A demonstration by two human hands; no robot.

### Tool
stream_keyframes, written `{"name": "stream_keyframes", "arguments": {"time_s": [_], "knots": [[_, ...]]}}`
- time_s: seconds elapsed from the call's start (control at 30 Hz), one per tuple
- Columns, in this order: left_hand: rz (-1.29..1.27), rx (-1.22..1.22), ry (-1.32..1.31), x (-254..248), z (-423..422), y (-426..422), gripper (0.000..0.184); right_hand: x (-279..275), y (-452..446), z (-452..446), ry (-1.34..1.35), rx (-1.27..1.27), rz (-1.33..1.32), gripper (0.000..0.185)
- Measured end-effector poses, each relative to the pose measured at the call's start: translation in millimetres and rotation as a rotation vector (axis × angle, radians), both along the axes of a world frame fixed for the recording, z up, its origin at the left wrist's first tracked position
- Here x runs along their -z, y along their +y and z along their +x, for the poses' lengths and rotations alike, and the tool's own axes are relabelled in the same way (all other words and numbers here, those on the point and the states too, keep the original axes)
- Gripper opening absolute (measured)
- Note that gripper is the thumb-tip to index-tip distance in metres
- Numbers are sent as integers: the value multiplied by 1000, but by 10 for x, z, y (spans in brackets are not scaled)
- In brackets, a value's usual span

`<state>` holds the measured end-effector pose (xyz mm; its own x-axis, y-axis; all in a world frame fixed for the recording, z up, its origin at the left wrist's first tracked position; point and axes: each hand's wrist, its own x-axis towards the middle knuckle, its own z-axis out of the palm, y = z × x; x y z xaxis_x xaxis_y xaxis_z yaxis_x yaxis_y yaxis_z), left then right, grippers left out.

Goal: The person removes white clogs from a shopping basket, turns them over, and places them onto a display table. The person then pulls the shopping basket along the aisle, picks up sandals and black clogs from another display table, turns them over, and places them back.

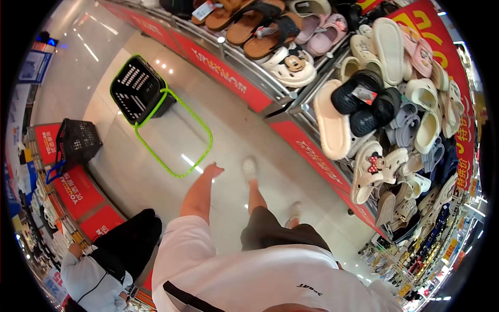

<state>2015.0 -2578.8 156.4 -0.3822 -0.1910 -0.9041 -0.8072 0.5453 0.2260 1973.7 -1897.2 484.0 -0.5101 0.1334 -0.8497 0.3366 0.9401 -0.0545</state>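
My left hand [212, 170] hangs low at the end of my bare arm, with at least one finger stretched out and nothing visible in it. Just beyond it lies the bright green handle [211, 136] of a black shopping basket [136, 89] on the floor. Hand and handle look close, but a gap shows between them. My right hand is out of view.
Display stands heaped with clogs [427, 93] and sandals [273, 28] run along the right and top. A second dark basket [78, 141] with a blue handle is at left. Another person [99, 270] is at lower left, by red-fronted shelves [75, 192].
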Motion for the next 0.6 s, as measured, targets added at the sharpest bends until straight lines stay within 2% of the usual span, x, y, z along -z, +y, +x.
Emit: {"name": "stream_keyframes", "arguments": {"time_s": [0.03, 0.1, 0.13, 0.17, 0.2, 0.27, 0.33, 0.4, 0.53, 0.6], "knots": [[42, 20, 61, -123, 5, 270, 89, 24, 66, 46, 12, 4, -19, 36], [160, 206, 320, 137, 172, 812, 66, 96, 199, 185, 25, 15, -61, 36], [269, -62, 182, -337, 48, 1117, 55, 166, 271, 283, 36, 22, -85, 36], [316, -230, 98, -762, -31, 1423, 44, 234, 365, 361, 45, 25, -110, 36], [361, -217, 150, -951, -32, 1674, 37, 286, 467, 451, 57, 31, -131, 36], [412, -8, 169, -1013, 38, 2097, 40, 403, 662, 643, 83, 53, -181, 36], [266, 178, 172, -1313, 44, 2566, 41, 528, 920, 866, 114, 88, -226, 36], [252, 287, 149, -1475, 93, 2935, 40, 610, 1305, 1135, 156, 143, -254, 36], [100, 655, 212, -1785, 123, 3565, 39, 758, 2083, 1830, 237, 343, -266, 36], [65, 793, 48, -1974, 50, 3977, 58, 817, 2450, 2203, 258, 445, -257, 36]]}}
